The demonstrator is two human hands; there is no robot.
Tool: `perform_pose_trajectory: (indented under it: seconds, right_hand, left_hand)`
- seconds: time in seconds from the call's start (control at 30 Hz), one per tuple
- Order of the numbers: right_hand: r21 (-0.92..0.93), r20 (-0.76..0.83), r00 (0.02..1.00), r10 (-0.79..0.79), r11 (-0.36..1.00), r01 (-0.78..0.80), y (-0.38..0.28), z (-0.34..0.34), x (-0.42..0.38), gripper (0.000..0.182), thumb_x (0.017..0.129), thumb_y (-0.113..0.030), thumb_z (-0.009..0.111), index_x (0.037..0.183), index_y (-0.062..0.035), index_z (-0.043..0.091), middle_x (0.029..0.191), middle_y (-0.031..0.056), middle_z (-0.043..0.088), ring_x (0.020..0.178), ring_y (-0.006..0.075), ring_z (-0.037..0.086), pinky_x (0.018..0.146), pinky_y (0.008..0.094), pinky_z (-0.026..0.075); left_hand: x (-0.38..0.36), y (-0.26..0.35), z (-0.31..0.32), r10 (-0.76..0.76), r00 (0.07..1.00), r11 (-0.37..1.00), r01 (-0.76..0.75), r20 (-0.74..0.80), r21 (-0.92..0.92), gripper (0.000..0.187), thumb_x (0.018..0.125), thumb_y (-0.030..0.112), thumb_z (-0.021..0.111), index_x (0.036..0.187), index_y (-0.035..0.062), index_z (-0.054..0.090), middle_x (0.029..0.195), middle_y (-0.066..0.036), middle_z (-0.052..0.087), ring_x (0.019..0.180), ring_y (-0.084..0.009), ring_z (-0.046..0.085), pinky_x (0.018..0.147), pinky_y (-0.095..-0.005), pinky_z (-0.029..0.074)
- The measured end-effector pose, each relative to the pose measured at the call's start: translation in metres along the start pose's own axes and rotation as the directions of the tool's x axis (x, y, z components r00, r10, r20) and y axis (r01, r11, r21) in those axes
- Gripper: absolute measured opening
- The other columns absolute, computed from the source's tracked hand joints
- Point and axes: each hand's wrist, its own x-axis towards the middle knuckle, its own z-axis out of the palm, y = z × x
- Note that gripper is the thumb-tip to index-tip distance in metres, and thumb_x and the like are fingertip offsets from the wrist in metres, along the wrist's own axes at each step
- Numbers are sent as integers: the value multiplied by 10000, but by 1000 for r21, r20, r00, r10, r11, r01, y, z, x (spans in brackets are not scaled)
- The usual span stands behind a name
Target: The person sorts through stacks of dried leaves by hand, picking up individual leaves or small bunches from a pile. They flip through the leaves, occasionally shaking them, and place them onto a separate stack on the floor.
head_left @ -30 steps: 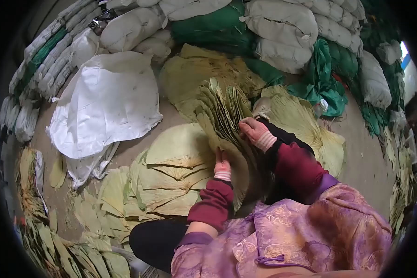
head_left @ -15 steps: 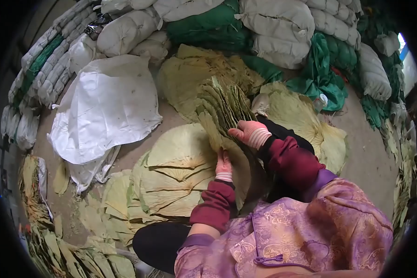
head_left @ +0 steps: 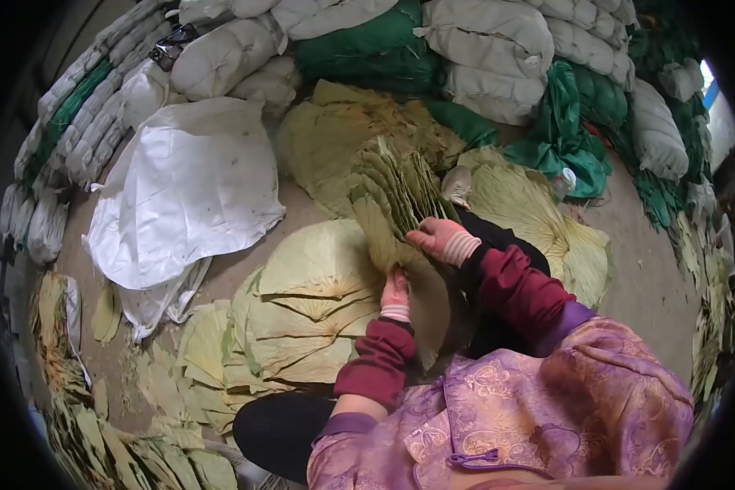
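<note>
A fanned stack of large dried leaves, lotus-like, stands on edge between my legs. My right hand, in a pink glove with a striped cuff, is closed on the stack's right side, thumb and fingers among the leaf edges. Lower down, my left hand, gloved alike, pinches the front leaf of the same stack. Its fingertips are partly hidden behind that leaf. Just left of it, a flat pile of dried round leaves lies on the floor with creased, overlapping layers.
A white woven sack is spread at the left. More dried leaves lie beyond my hands, and others beside my right leg. Stuffed white sacks and green sacks line the back. Leaf heaps fill the lower left.
Both hands remain on the leaf stack. The left hand and the front leaf have shifted slightly downward, and the right hand has moved a little lower.
</note>
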Motion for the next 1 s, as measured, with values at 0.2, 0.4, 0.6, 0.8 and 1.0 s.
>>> perform_pose_trajectory:
  seconds: [0.2,0.4,0.6,0.8,1.0]
  right_hand:
    - [-516,-4,1000,2,857,-4,-32,-6,-8,729,688,-690,575,891,11,583,815,198,635,813,360,625,707,412,498]
    - [-453,-62,996,64,888,-85,-16,-7,14,586,834,-564,481,952,-6,620,882,200,638,863,359,612,746,415,484]
    - [-437,-118,993,-1,898,-51,-3,2,17,415,887,-441,443,890,-62,612,864,158,634,852,355,599,734,430,470]
    - [-472,-125,981,-149,879,74,6,1,19,394,886,-426,445,832,-65,592,771,166,614,766,367,594,663,444,466]
    - [-518,-128,953,-275,838,172,8,-9,14,340,867,-368,483,759,-56,566,691,174,582,686,374,578,620,433,465]
  left_hand:
    - [6,-1,6,-139,985,985,148,-100,89,465,944,420,394,1263,90,470,1101,-158,602,1059,-308,556,875,-332,425]
    - [16,-24,2,-147,980,924,88,-133,-371,441,962,352,419,1271,41,466,986,1,553,787,-90,475,696,-222,409]
    - [13,4,3,-376,909,232,282,182,-931,157,908,40,514,1033,-41,564,953,-92,602,891,-143,579,761,-226,487]
    - [-12,52,-7,136,984,984,-148,-115,-100,450,958,323,446,1299,30,425,1035,6,557,799,-64,507,637,-215,428]
    - [-10,66,-51,-60,981,975,17,-184,-223,470,937,290,491,1328,49,394,1117,-32,546,850,-111,532,634,-249,444]
